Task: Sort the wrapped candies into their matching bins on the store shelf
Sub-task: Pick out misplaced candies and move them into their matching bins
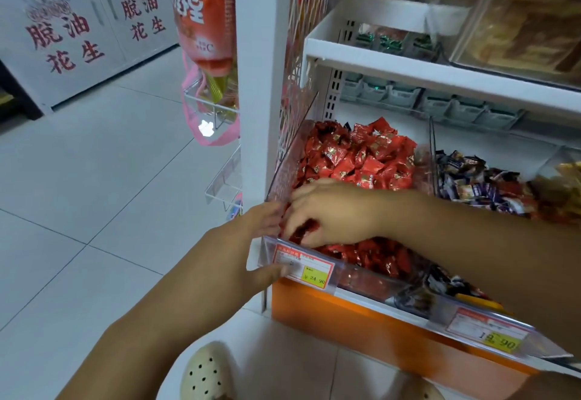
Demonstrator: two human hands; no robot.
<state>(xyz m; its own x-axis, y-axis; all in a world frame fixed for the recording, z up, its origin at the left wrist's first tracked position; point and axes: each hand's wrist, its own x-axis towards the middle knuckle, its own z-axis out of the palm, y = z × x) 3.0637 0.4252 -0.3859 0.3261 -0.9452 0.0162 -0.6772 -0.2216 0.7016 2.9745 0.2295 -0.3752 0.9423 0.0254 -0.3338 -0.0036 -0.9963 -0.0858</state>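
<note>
A clear plastic bin on the lowest shelf is heaped with red wrapped candies. My right hand reaches into its front left corner, fingers curled down among the red candies. My left hand holds the bin's front left corner, thumb below the price label, fingertips inside the wall. To the right, a second bin holds dark blue and mixed wrapped candies. Whether my right hand holds a candy is hidden.
The orange shelf base runs under the bins. A white shelf board hangs above with grey trays and packaged snacks. Hanging snack bags sit on the shelf end at left. A grey tiled floor spreads left. My beige shoe is below.
</note>
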